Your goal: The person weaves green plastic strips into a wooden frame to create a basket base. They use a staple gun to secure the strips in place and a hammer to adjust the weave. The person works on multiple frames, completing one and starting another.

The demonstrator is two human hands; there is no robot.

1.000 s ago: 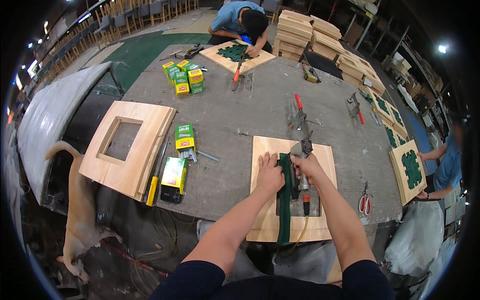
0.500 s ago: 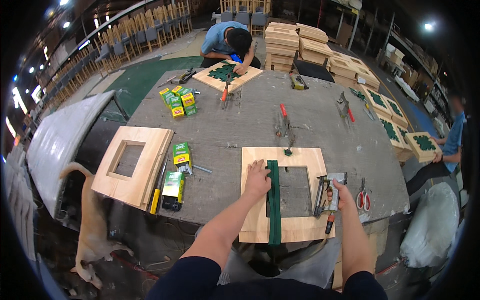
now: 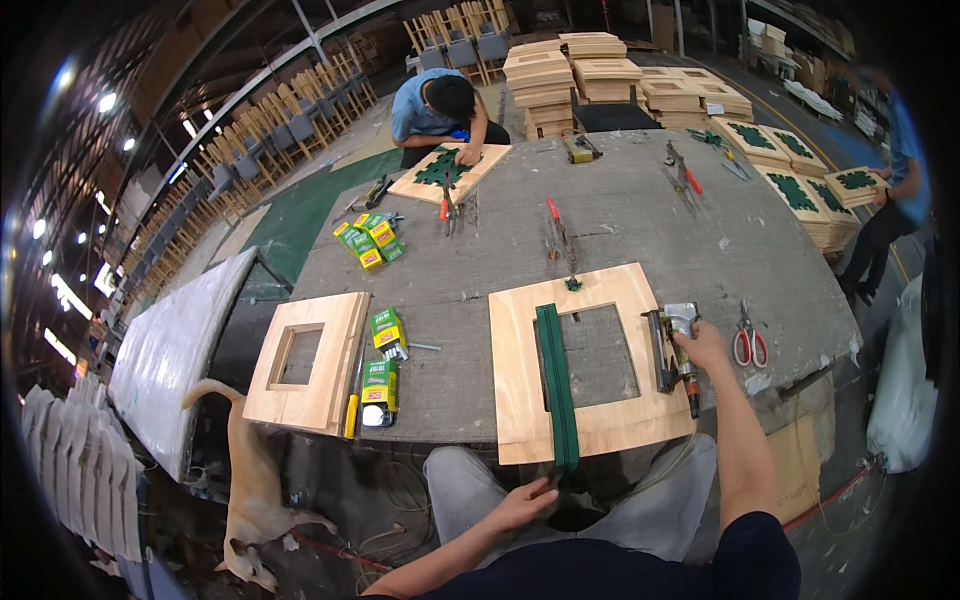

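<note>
Now that the left hand (image 3: 520, 506) has come off the green strap (image 3: 556, 372) and hovers, loose-fingered, near its overhanging end, the strap lies unpressed across the wooden frame (image 3: 620, 426), the right hand (image 3: 704, 346) grasping the staple gun (image 3: 681, 318), an open carton (image 3: 386, 325) showing metal staples (image 3: 397, 352) at its mouth

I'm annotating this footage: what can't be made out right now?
All in the head view:
Underside of the wooden frame: faces down, hidden by the frame itself.
Whether the left hand touches the green strap: too small and dark.
Palm of the right hand: hidden against the air stapler.
Face of the far-right co-worker: blurred.
</note>
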